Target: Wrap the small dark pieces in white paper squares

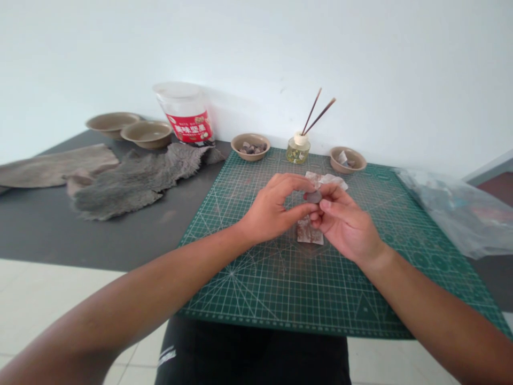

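Observation:
Between my two hands, above the green cutting mat (248, 289), is a small flat grey disc-like piece (313, 197), perhaps a stone. My left hand (276, 206) pinches it from the left, thumb below and forefinger above. From the right, the thumb and fingers of my right hand (347, 219) grip the same piece. Part of it is hidden by the fingertips. Beneath the hands lies a stained whitish paper or cloth strip (310, 234), its middle covered by my fingers.
Small bowls hold grey pieces (250, 147) and whitish scraps (343, 158). A reed diffuser (298, 148) stands between them. Leftward are a plastic tub (185, 115), two tan bowls (150, 140) and fuzzy grey hide-like pieces (132, 184). A clear plastic bag (457, 208) lies right.

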### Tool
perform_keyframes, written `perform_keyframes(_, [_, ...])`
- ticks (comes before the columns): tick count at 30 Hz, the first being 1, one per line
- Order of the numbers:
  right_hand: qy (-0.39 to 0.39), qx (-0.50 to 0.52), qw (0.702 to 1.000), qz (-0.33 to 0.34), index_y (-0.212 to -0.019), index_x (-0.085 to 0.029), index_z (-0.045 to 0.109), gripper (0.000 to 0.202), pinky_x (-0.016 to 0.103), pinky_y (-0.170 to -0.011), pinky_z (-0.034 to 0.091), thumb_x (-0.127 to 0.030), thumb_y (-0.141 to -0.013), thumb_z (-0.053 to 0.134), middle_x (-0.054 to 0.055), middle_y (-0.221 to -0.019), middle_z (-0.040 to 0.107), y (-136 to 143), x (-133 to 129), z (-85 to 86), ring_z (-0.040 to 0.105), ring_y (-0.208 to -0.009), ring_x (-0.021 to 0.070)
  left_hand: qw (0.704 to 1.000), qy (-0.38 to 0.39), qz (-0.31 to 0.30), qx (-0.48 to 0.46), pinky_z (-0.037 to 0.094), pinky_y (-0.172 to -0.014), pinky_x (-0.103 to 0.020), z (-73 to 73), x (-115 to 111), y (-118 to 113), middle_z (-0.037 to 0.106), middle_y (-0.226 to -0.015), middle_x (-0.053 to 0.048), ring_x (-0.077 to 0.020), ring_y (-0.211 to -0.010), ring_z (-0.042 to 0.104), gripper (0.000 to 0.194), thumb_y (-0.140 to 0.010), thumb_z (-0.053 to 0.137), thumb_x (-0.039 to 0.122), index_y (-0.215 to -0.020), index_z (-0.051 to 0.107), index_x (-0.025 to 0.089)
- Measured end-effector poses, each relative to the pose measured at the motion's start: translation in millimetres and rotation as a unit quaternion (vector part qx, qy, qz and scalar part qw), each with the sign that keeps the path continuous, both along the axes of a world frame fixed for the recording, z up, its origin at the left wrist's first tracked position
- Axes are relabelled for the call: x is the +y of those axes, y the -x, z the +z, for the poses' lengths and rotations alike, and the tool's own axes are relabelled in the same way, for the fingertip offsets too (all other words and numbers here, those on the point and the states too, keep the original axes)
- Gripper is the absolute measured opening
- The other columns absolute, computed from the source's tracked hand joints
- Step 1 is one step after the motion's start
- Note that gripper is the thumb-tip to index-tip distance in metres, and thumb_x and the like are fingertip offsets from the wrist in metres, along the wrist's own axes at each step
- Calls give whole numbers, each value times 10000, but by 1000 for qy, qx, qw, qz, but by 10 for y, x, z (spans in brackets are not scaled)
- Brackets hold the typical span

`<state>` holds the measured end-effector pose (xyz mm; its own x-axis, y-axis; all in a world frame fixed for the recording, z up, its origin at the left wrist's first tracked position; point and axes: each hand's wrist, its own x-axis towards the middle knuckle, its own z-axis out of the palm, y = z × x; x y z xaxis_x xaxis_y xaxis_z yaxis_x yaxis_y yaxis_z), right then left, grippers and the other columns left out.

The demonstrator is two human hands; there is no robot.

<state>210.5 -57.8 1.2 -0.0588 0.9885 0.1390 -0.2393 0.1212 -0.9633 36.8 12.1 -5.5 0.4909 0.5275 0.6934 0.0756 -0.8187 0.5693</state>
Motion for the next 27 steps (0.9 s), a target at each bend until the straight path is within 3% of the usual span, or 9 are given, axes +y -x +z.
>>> perform_keyframes(8, [-18,13,1000,-3,-1013,-268,587,209,243,-576,542,-300,-842,702,-35,-829,632,15,-8,-4,620,-661,118,1000,-3,3,5,474,-971,-375,10,-9,6,682,-1107,-47,-202,-1080,620,199,-894,697,311,-1048,602,228])
perform_keyframes(16, [-29,-38,999,-15,-1054,-276,592,210,260,-574,500,-339,-875,681,-22,-828,600,21,-9,-1,587,-689,136,1000,-19,2,1,461,-982,-375,7,2,4,663,-1163,-57,-209,-1117,603,203,-912,677,336,-1067,596,234])
perform_keyframes(19, [-69,-82,994,-29,-1056,-283,601,173,261,-597,476,-302,-894,659,-19,-857,601,-47,15,-1,566,-707,134,1000,-13,0,11,446,-1004,-391,14,-3,13,654,-1180,-60,-221,-1137,589,247,-905,666,338,-1115,588,233])
perform_keyframes(22, [-130,-268,953,-57,-1072,-276,626,177,299,-640,477,-270,-896,643,7,-924,628,-183,43,28,565,-738,156,998,26,16,59,429,-1023,-432,15,-12,35,633,-1211,-64,-250,-1164,564,362,-863,635,265,-1211,540,228])
perform_keyframes(25, [-175,-468,866,-30,-1076,-257,644,203,308,-619,457,-221,-876,636,6,-844,638,-320,62,71,557,-679,161,983,66,33,167,402,-1033,-497,-5,0,61,621,-1225,-68,-302,-1204,514,407,-786,625,226,-1184,543,228])
perform_keyframes(27, [-213,-536,817,12,-1055,-243,646,197,314,-653,465,-202,-862,637,16,-869,664,-372,72,90,583,-708,170,966,64,31,249,381,-1032,-535,-33,22,75,625,-1209,-75,-338,-1226,479,385,-776,649,283,-1149,567,229])
